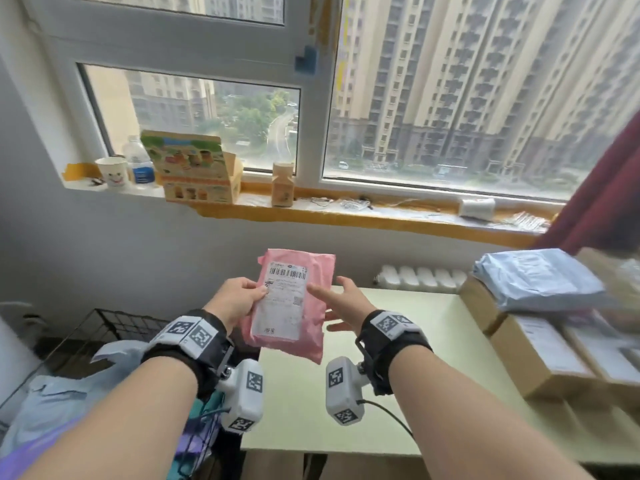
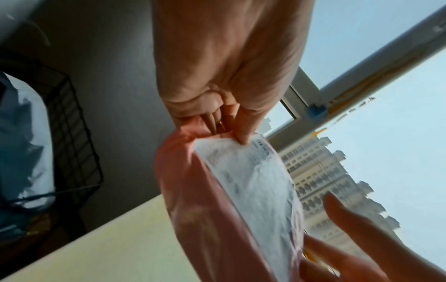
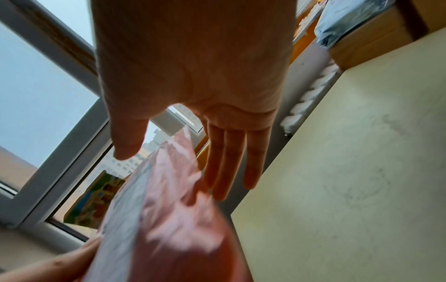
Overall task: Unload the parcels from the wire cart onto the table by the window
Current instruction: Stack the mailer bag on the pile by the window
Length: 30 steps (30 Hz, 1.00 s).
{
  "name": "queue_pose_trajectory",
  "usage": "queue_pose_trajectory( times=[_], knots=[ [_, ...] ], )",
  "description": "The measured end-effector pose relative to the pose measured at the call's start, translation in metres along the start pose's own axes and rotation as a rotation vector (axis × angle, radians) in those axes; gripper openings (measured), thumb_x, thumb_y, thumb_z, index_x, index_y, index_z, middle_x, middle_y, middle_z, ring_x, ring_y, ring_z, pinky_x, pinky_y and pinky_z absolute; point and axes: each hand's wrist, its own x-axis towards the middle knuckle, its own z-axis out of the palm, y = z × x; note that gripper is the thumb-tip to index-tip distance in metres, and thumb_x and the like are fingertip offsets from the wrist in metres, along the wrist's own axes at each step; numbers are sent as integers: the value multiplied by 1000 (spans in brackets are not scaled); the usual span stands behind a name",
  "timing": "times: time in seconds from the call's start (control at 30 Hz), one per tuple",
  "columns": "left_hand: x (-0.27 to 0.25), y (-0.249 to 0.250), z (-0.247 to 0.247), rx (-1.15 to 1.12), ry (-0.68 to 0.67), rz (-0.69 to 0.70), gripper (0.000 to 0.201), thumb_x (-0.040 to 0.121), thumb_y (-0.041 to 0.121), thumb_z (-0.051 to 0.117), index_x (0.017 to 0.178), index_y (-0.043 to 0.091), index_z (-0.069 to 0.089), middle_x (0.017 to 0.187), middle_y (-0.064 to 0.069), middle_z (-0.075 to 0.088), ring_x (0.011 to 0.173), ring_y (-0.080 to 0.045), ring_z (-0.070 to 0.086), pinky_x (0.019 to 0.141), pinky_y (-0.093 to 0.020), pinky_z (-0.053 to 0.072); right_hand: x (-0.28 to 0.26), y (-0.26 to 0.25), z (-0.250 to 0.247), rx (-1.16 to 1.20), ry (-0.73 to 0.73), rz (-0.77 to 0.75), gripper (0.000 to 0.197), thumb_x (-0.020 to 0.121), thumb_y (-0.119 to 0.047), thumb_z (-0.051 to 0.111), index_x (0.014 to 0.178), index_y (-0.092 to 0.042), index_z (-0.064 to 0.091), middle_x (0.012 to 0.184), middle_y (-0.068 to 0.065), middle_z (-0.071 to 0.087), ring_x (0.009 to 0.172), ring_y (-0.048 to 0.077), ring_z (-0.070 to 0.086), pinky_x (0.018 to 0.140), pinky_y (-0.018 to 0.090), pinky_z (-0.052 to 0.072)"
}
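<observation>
A pink plastic parcel (image 1: 291,303) with a white shipping label hangs in the air above the left end of the pale table (image 1: 433,368). My left hand (image 1: 239,299) pinches its left edge, thumb on the label; the left wrist view shows the same parcel (image 2: 193,190) pinched under the thumb. My right hand (image 1: 341,299) is beside the parcel's right edge with fingers straight and spread. In the right wrist view its fingers (image 3: 226,162) lie behind the pink parcel (image 3: 173,190), thumb in front, not closed on it. The black wire cart (image 1: 114,327) stands at lower left with pale blue bags inside.
Brown cardboard boxes (image 1: 540,355) and a blue-grey poly bag (image 1: 540,278) are stacked on the table's right end. A white radiator (image 1: 419,278) sits behind the table. The windowsill (image 1: 346,216) holds a printed carton, a bottle and a paper cup. A dark red curtain (image 1: 609,188) hangs at right.
</observation>
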Motion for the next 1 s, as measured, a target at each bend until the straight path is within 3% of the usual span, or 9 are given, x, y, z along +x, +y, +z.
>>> queue_pose_trajectory(
  times=[0.1, 0.23, 0.37, 0.43, 0.53, 0.6, 0.77, 0.9, 1.0],
  knots=[
    [1, 15, 42, -7, -90, -21, 7, 97, 7, 51, 97, 1, 55, 88, -14, 63, 74, -24, 61, 69, -38, 53, -2, 10, -24, 33, 63, -34, 72, 80, -27, 75, 138, -11, 34, 119, 8, 59, 96, 21, 64, 74, 34, 55],
    [3, 31, 93, 25, -186, -61, 6, 97, 8, 50, 100, 3, 53, 87, -10, 64, 73, -21, 62, 60, -31, 51, 2, 28, -71, 70, 135, 15, 70, 79, -6, 73, 138, -12, 35, 122, 8, 57, 106, 25, 62, 88, 41, 54],
    [6, 50, 152, 78, -263, -66, 14, 95, 8, 52, 108, 3, 55, 90, -10, 66, 74, -22, 64, 63, -31, 51, 1, 45, -131, 82, 210, 21, 58, 86, 4, 60, 137, -9, 38, 110, 4, 56, 96, 22, 62, 70, 28, 55],
    [7, 57, 185, 93, -302, -66, 16, 95, 8, 52, 110, 2, 55, 90, -9, 66, 73, -21, 65, 63, -30, 52, 1, 57, -161, 54, 260, 40, 56, 86, 5, 58, 136, -12, 39, 110, 4, 56, 95, 21, 61, 69, 27, 54],
    [11, 65, 235, 92, -343, -75, 13, 95, 6, 51, 108, 4, 54, 89, -8, 66, 73, -20, 65, 66, -30, 54, 5, 76, -203, 28, 326, 70, 57, 83, 2, 63, 135, -13, 44, 122, 7, 59, 105, 23, 62, 90, 40, 54],
    [15, 69, 265, 92, -355, -86, 11, 97, 5, 48, 105, 5, 54, 92, -10, 66, 74, -21, 65, 66, -31, 55, 10, 85, -230, -28, 376, 79, 55, 82, -3, 65, 133, -13, 46, 124, 6, 58, 108, 22, 60, 95, 40, 50],
    [35, 69, 331, 108, -341, -104, 17, 98, 4, 42, 87, 11, 53, 90, -7, 65, 72, -18, 63, 66, -31, 53, 31, 113, -288, -151, 407, 99, 53, 84, -10, 63, 134, -14, 45, 114, 4, 60, 97, 16, 56, 84, 27, 44],
    [61, 62, 374, 132, -293, -124, 14, 98, 4, 41, 88, 9, 50, 100, -12, 64, 82, -26, 64, 70, -35, 54, 56, 134, -311, -334, 399, 89, 53, 82, -19, 61, 134, -23, 47, 122, 3, 58, 106, 19, 58, 97, 36, 46],
    [79, 53, 396, 177, -254, -137, 14, 96, 4, 42, 89, 7, 53, 104, -17, 66, 85, -28, 64, 68, -36, 55, 73, 146, -321, -430, 352, 92, 51, 85, -18, 58, 134, -24, 49, 131, 6, 53, 112, 21, 56, 99, 29, 43]
  ],
)
